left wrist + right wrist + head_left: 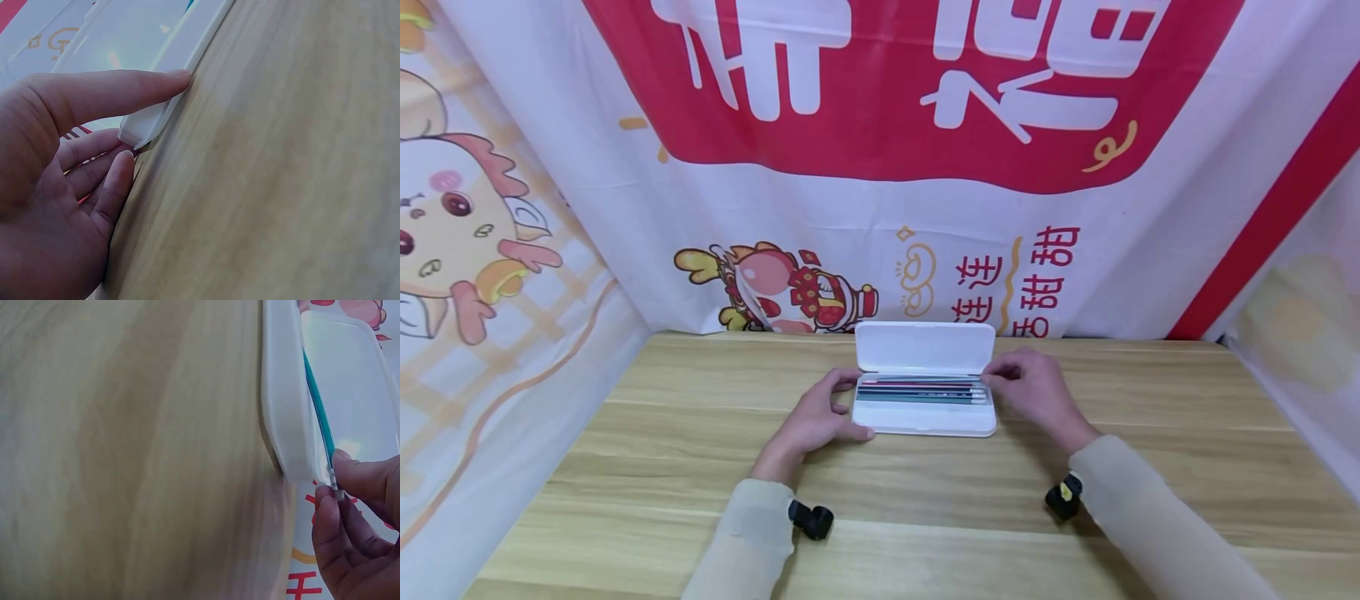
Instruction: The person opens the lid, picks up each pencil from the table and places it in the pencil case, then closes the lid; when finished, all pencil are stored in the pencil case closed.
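Note:
A white plastic pencil case (925, 421) lies on the table, its lid (925, 347) raised at the back. Several pencils (917, 392) lie side by side inside, eraser ends to the right. My left hand (816, 417) holds the case's left end, thumb on the front edge and fingers round the side; the left wrist view shows this grip closely. At the right end, my right hand (1033, 387) pinches a teal pencil (320, 412) near its metal band and eraser. That pencil's far part slants into the case.
The case stands near the back of a wooden table (925, 517). Behind it hangs a white and red printed cloth (880, 208), with more printed cloth (497, 375) along the left side. Small black cameras (812, 521) sit on both wrists.

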Demonstrator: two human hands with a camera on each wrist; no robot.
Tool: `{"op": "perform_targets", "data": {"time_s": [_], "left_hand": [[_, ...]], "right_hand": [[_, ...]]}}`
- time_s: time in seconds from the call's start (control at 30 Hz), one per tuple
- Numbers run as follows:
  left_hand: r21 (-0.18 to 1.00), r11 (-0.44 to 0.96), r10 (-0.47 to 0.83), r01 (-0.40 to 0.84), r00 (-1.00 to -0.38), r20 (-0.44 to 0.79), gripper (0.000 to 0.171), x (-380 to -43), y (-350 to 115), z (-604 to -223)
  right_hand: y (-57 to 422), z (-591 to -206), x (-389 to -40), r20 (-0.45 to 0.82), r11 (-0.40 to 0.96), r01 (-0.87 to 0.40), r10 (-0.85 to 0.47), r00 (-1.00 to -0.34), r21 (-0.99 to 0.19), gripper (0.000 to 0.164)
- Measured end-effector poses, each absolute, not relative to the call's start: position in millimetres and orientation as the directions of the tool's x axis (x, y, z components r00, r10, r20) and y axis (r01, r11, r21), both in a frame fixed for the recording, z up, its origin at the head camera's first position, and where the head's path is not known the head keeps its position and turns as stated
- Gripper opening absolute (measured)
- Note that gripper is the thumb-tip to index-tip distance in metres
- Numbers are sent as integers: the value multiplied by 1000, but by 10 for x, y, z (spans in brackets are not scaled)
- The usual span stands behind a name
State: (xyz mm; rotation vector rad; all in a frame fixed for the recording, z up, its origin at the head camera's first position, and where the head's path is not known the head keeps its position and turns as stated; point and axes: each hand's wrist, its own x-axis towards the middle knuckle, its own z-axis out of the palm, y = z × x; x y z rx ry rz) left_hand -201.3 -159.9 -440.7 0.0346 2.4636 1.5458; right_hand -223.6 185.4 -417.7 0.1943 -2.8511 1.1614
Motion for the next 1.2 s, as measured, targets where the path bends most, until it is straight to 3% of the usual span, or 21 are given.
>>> {"op": "perform_targets", "data": {"time_s": [0.43, 0.83, 1.2], "left_hand": [[891, 441, 141, -106, -973, -185, 88, -2018, -1602, -4404], [892, 440, 147, -104, -972, -186, 87, -2023, -1602, -4404], [887, 447, 141, -115, -970, -196, 87, -2024, -1597, -4405]], "right_hand": [[1713, -4328, -2257, 93, 642, -43, 45, -995, -766, 13], [1678, -4326, -2272, 73, 651, -18, 57, -996, -759, 16], [1716, -4307, -2249, 68, 661, -12, 60, -996, -750, 9]]}}
